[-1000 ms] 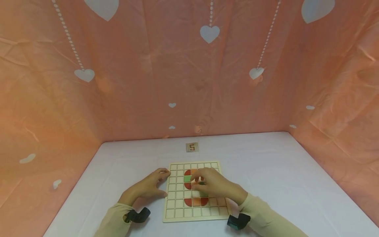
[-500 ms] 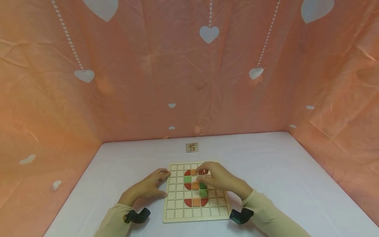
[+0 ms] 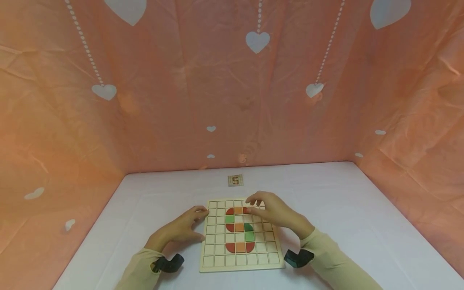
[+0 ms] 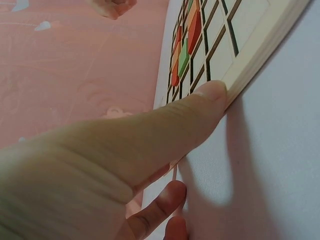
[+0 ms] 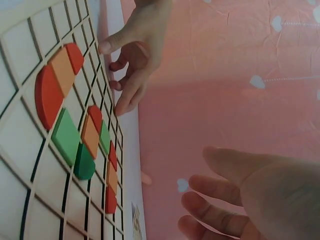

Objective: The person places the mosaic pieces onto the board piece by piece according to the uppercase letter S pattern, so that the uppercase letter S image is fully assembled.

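A wooden grid board (image 3: 219,261) lies on the white table, with coloured tiles set in its cells in the shape of a 5. Red rounded tiles (image 5: 48,97), orange square tiles (image 5: 90,136), light green square tiles (image 5: 65,135) and one dark green rounded tile (image 5: 84,162) make up the figure. My left hand (image 3: 181,227) rests at the board's left side, its thumb and forefinger touching the edge. Above the board's upper right part hovers my right hand (image 3: 273,210), fingers loosely bent and holding nothing. It partly covers the top right red tile in the head view.
Behind the board lies a small card (image 3: 235,180) printed with a 5. White cloth (image 3: 326,201) covers the table. Orange drapes (image 3: 232,100) with white hearts enclose the back and sides. Each wrist wears a black camera.
My right hand has risen off the middle of the figure and drawn back to the upper right, uncovering the dark green tile in its cell. The left hand stays put.
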The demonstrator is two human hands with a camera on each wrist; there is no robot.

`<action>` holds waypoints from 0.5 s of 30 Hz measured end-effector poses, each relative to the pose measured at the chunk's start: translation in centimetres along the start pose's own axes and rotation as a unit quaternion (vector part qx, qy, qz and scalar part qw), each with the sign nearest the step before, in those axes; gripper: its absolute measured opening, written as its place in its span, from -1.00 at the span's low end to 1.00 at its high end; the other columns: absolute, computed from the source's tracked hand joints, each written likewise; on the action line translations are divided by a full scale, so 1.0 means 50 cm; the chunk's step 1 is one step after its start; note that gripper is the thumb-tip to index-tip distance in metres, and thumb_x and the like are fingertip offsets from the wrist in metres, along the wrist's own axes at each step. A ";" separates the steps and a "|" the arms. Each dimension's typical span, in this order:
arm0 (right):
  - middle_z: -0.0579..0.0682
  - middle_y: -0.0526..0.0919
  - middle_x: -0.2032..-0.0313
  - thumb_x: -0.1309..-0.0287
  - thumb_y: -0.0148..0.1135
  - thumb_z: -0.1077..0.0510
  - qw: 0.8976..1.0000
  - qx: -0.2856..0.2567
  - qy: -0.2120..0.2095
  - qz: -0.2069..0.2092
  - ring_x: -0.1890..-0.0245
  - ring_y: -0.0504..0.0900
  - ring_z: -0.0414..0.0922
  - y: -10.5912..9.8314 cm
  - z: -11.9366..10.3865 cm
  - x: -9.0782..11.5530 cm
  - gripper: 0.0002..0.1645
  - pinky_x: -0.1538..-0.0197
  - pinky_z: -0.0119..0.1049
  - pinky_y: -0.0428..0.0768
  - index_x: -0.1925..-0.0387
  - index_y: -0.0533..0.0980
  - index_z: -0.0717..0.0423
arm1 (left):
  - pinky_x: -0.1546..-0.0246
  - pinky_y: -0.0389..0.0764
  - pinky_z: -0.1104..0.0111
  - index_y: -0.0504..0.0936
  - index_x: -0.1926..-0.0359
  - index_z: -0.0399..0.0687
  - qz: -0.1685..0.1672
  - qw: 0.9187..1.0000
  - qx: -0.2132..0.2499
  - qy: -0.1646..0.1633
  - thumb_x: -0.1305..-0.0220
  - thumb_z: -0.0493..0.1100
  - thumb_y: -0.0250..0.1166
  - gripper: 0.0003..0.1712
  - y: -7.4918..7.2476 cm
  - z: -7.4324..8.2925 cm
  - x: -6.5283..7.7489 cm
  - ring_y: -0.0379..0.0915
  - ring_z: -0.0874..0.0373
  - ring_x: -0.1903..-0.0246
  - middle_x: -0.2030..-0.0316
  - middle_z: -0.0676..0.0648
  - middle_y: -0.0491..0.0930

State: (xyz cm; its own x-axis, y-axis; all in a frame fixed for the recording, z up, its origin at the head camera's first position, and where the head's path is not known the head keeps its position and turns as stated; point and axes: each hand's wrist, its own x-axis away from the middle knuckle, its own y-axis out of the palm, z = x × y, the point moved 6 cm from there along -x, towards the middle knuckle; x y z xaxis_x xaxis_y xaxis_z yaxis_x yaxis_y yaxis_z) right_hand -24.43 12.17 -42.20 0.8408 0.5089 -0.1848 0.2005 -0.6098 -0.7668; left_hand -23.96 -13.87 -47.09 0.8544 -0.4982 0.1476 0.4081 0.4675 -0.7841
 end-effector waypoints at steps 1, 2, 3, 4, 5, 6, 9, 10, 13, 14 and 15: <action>-0.01 0.71 0.18 -0.32 0.29 0.08 1.000 0.002 0.002 0.002 0.19 0.57 -0.17 -0.001 0.003 0.000 -0.66 0.17 -0.36 0.54 -0.02 0.65 0.21 | -0.48 0.21 -0.19 0.36 -0.43 -0.30 0.000 1.000 -0.001 0.002 -0.06 -0.18 0.55 -0.07 0.000 0.000 0.000 0.12 -0.30 -0.49 -0.45 -0.26 0.25; -0.01 0.71 0.18 -0.32 0.29 0.08 1.000 0.005 0.003 0.003 0.19 0.57 -0.17 -0.002 0.006 -0.001 -0.66 0.17 -0.37 0.53 -0.02 0.65 0.21 | -0.48 0.21 -0.19 0.36 -0.42 -0.32 0.000 1.000 -0.001 0.004 -0.06 -0.18 0.54 -0.07 0.000 -0.001 0.000 0.12 -0.30 -0.49 -0.45 -0.27 0.25; 0.00 0.71 0.17 -0.32 0.29 0.09 1.000 0.008 0.005 0.005 0.18 0.58 -0.16 -0.003 0.009 -0.001 -0.66 0.17 -0.37 0.54 -0.02 0.65 0.21 | -0.48 0.20 -0.19 0.36 -0.42 -0.33 0.000 1.000 -0.002 0.007 -0.06 -0.18 0.54 -0.07 0.000 -0.001 0.000 0.12 -0.31 -0.48 -0.45 -0.28 0.25; 0.01 0.72 0.16 -0.32 0.28 0.08 1.000 0.010 0.005 0.007 0.18 0.58 -0.16 -0.004 0.012 -0.002 -0.66 0.17 -0.37 0.54 -0.01 0.65 0.21 | -0.48 0.21 -0.19 0.36 -0.42 -0.33 -0.001 1.000 -0.003 0.009 -0.06 -0.18 0.54 -0.07 -0.001 -0.001 -0.001 0.12 -0.31 -0.48 -0.44 -0.28 0.25; 0.01 0.72 0.15 -0.32 0.28 0.08 1.000 0.012 0.006 0.008 0.18 0.58 -0.15 -0.005 0.016 -0.003 -0.66 0.17 -0.36 0.54 -0.01 0.65 0.21 | -0.48 0.21 -0.19 0.35 -0.42 -0.33 -0.001 1.000 -0.002 0.009 -0.06 -0.17 0.54 -0.07 -0.001 -0.001 -0.001 0.12 -0.31 -0.48 -0.45 -0.28 0.25; 0.01 0.72 0.14 -0.32 0.28 0.09 1.000 0.012 0.008 0.010 0.17 0.58 -0.15 -0.006 0.019 -0.003 -0.67 0.17 -0.36 0.54 -0.01 0.65 0.20 | -0.48 0.21 -0.19 0.35 -0.42 -0.33 0.000 1.000 -0.003 0.010 -0.06 -0.17 0.54 -0.07 -0.001 0.000 -0.001 0.12 -0.31 -0.48 -0.45 -0.28 0.25; 0.01 0.72 0.14 -0.33 0.28 0.08 1.000 0.009 0.014 0.013 0.17 0.58 -0.16 -0.010 0.028 -0.004 -0.67 0.16 -0.35 0.54 -0.01 0.65 0.19 | -0.48 0.21 -0.20 0.35 -0.43 -0.33 0.000 1.000 0.001 0.007 -0.07 -0.16 0.54 -0.07 -0.001 0.000 0.000 0.11 -0.31 -0.49 -0.45 -0.29 0.25; 0.01 0.72 0.14 -0.32 0.28 0.08 1.000 0.008 0.018 0.013 0.17 0.57 -0.16 -0.010 0.032 -0.005 -0.67 0.16 -0.34 0.54 -0.01 0.65 0.19 | -0.48 0.21 -0.19 0.35 -0.43 -0.33 0.000 1.000 0.002 0.005 -0.06 -0.16 0.55 -0.06 -0.001 0.000 0.000 0.10 -0.31 -0.49 -0.45 -0.28 0.24; 0.00 0.72 0.15 -0.32 0.28 0.07 0.999 0.008 0.030 0.013 0.17 0.57 -0.16 -0.012 0.042 -0.006 -0.67 0.15 -0.33 0.54 -0.01 0.65 0.18 | -0.47 0.20 -0.21 0.36 -0.42 -0.34 -0.001 1.000 0.006 0.004 -0.06 -0.17 0.55 -0.07 -0.002 0.002 0.002 0.10 -0.33 -0.49 -0.45 -0.28 0.25; 0.00 0.72 0.15 -0.32 0.28 0.07 0.999 0.010 0.033 0.014 0.17 0.56 -0.17 -0.012 0.046 -0.007 -0.66 0.16 -0.32 0.54 -0.02 0.65 0.18 | -0.47 0.20 -0.21 0.36 -0.42 -0.34 -0.001 1.000 0.006 0.005 -0.06 -0.17 0.55 -0.07 -0.003 0.003 0.003 0.10 -0.33 -0.49 -0.45 -0.28 0.25; 0.01 0.72 0.15 -0.32 0.28 0.07 0.999 0.011 0.036 0.015 0.18 0.57 -0.16 -0.013 0.049 -0.008 -0.66 0.16 -0.32 0.54 -0.02 0.65 0.19 | -0.48 0.20 -0.21 0.37 -0.42 -0.34 -0.001 1.000 0.007 0.004 -0.06 -0.16 0.55 -0.07 -0.002 0.003 0.003 0.10 -0.33 -0.49 -0.45 -0.28 0.25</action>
State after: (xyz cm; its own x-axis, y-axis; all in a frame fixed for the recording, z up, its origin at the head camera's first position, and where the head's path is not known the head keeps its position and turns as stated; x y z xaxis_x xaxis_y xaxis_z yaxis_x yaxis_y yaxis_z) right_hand -26.11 13.84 -43.14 0.8807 0.4449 -0.1627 0.1649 -0.6099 -0.7752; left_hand -23.83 -13.91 -46.90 0.8508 -0.5052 0.1446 0.4146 0.4764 -0.7753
